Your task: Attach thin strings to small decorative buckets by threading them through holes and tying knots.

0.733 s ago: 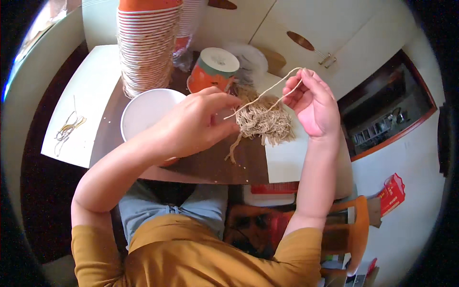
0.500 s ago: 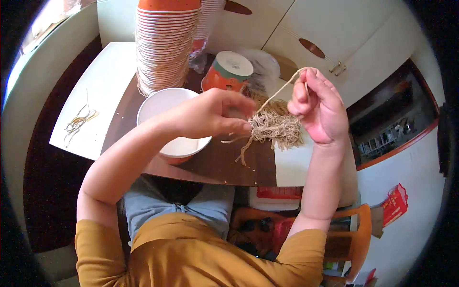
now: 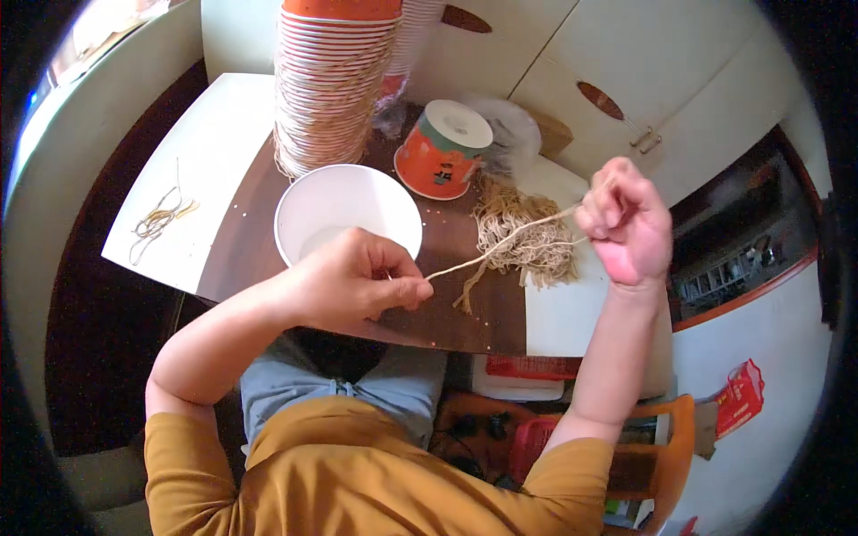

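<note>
Table (image 3: pixel 228 255), brown with white ends, beneath open white tub (image 3: pixel 349 204). Nested tub stack (image 3: pixel 331 89), behind white tub. Upturned orange tub (image 3: pixel 435 165), behind and right of white tub. Beige twine heap (image 3: pixel 536 246), right of white tub. Right hand (image 3: pixel 628 223), farther right of white tub, fingers curled on twine strand (image 3: pixel 502 244). Left hand (image 3: pixel 362 279), at white tub's near side, pinching same strand. Strand, between hands, right of white tub.
</note>
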Motion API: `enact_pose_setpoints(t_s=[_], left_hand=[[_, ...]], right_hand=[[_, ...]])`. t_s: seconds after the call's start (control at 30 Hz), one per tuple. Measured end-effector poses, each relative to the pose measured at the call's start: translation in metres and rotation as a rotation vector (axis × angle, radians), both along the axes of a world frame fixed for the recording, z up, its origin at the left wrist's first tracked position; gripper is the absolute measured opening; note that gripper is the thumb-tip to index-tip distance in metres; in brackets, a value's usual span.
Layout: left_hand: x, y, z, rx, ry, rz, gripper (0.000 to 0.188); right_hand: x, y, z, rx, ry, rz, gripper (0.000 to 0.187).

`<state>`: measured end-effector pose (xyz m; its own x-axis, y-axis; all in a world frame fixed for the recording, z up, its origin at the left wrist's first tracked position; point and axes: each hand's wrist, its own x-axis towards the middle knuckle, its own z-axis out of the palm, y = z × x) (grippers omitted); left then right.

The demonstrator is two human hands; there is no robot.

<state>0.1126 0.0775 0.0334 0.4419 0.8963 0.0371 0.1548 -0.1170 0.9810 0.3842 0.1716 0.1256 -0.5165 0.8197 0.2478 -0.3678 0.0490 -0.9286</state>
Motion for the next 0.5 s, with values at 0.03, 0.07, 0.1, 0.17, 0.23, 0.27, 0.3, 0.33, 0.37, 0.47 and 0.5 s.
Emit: enact_pose_setpoints(t_s=[0.03,0.07,0.1,0.17,0.23,0.27,0.3,0.33,0.37,0.47,0.5], left_hand=[[-0.003,-0.003,0.005,-0.074,0.05,0.076,0.024],[-0.004,-0.003,0.0,0.078,0.044,0.122,0.027],[-0.006,-0.002,0.005,0.074,0.048,0.133,0.027],[-0.009,-0.002,0.025,0.272,0.211,0.115,0.021],[-0.011,0.002,0.038,0.318,0.295,0.084,0.024],[-0.011,0.005,0.043,0.329,0.314,0.057,0.025],[-0.011,0.007,0.045,0.369,0.366,0.066,0.026],[-0.011,0.01,0.048,0.373,0.415,0.078,0.026],[-0.012,0.014,0.052,0.382,0.467,0.088,0.026],[-0.021,0.018,0.057,0.255,0.344,0.074,0.024],[-0.026,0.023,0.052,0.194,0.244,0.02,0.025]], right_hand=[[0.0,0.004,-0.008,0.037,-0.169,-0.063,0.007],[0.005,0.009,-0.014,0.133,-0.53,-0.21,0.012],[-0.001,0.011,-0.028,0.511,-0.882,-0.399,0.015],[-0.022,-0.003,-0.045,1.058,-1.326,-0.678,0.031],[-0.043,-0.022,-0.038,0.875,-0.829,-0.383,0.047],[-0.056,-0.033,-0.044,0.527,-0.465,-0.085,0.067],[-0.071,-0.04,-0.046,0.377,-0.276,0.13,0.076],[-0.083,-0.05,-0.047,0.193,-0.238,0.237,0.079],[-0.098,-0.065,-0.04,0.067,-0.288,0.169,0.076],[-0.106,-0.053,-0.046,-0.04,-0.298,0.292,0.055],[-0.107,-0.049,-0.049,0.016,-0.316,0.282,0.054]])
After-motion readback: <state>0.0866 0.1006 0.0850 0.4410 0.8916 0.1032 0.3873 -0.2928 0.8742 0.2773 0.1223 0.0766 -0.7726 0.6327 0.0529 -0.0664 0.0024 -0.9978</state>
